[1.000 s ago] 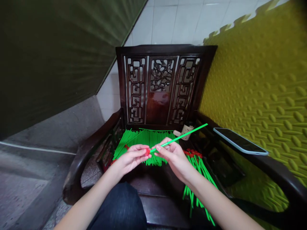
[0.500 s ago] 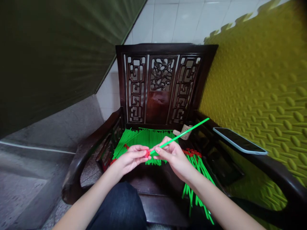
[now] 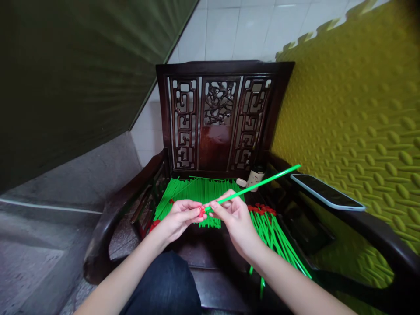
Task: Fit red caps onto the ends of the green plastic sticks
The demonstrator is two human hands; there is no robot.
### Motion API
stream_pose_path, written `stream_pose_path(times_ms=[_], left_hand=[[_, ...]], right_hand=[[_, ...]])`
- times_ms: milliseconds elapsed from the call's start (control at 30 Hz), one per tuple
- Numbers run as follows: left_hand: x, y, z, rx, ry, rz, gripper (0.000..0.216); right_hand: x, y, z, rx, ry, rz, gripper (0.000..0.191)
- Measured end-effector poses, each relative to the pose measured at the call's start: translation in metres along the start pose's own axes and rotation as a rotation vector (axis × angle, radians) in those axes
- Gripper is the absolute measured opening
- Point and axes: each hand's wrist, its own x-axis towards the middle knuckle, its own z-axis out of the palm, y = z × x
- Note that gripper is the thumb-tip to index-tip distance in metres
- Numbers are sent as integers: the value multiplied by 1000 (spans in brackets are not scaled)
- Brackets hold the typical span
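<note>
My right hand (image 3: 233, 218) pinches a long green stick (image 3: 262, 182) that slants up to the right, over the chair's armrest. My left hand (image 3: 180, 216) pinches a small red piece (image 3: 201, 211) at the stick's near end, so the two hands meet above the seat. Behind them a heap of plain green sticks (image 3: 197, 192) lies across the seat of the dark carved wooden chair (image 3: 216, 118). To the right lies a bundle of green sticks with red tips (image 3: 272, 229).
A phone (image 3: 326, 197) lies on the chair's right armrest. A small pale bottle (image 3: 254, 177) stands at the seat's back right. A yellow-green foam mat (image 3: 354, 113) stands to the right, a dark green sheet to the left. My knee in dark trousers (image 3: 164, 284) is below.
The green stick's far end has swung a little further right and down, toward the phone. Both hands stay together at the red piece.
</note>
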Motion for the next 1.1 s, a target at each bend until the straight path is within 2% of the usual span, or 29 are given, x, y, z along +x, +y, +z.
stream_pose_path(times_ms=[200,400,533,633,800,900,1000,1100], left_hand=[[1,-1,1,42,29,70,23],[-5,8,11,102,52,133,20],[-25,17,25,140,97,227,16],[-49,16,34,75,144,249,16],[-95,-2,54,-8,149,153,17],[-115,-16,71,-125,200,71,22],[-119,-29,81,-267,245,-41,26],[-112,-43,81,-392,267,-149,25]], right_hand=[[-4,9,6,3,82,-42,24],[-1,-4,3,-66,2,-75,25],[-8,-19,11,-43,-29,-104,23],[-28,-28,20,-10,-35,-121,21],[-78,-32,16,-4,-82,-35,14],[-101,-31,5,40,-16,28,16],[-110,-27,-7,54,90,77,19],[-108,-23,-18,52,103,123,19]])
